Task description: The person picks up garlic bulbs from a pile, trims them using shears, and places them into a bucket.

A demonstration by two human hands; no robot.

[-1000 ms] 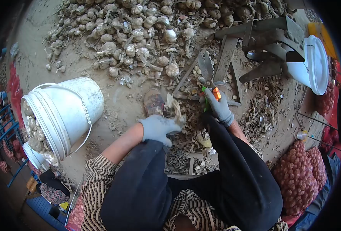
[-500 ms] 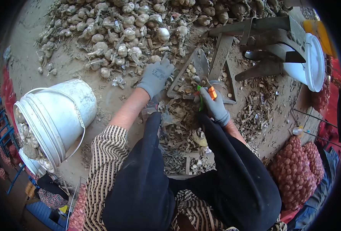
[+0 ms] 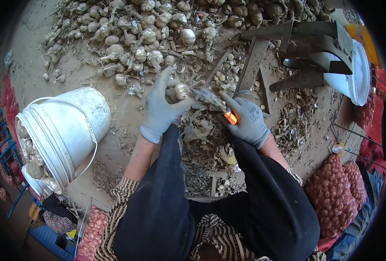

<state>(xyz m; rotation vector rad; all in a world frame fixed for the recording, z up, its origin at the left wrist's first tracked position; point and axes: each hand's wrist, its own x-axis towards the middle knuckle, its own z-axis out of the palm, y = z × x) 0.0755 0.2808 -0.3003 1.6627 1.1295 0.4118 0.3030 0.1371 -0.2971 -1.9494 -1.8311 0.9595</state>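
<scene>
In the head view my left hand, in a grey glove, pinches a garlic bulb between thumb and fingers. My right hand, gloved too, is wrapped round pruning shears with an orange grip. Their blades point left and lie at the neck of the bulb; whether they touch it is unclear. Beyond both hands spreads a heap of garlic bulbs with dry stems. Below the shears lie dry peelings and leaves.
A white bucket holding garlic tilts at the left. At the upper right are a dusty metal frame and another white bucket. Red net sacks of garlic stand lower right. A person shows at the lower left.
My left hand has come back from the heap's edge and now holds a garlic bulb. The shears have swung from pointing away to pointing left, toward the bulb.
</scene>
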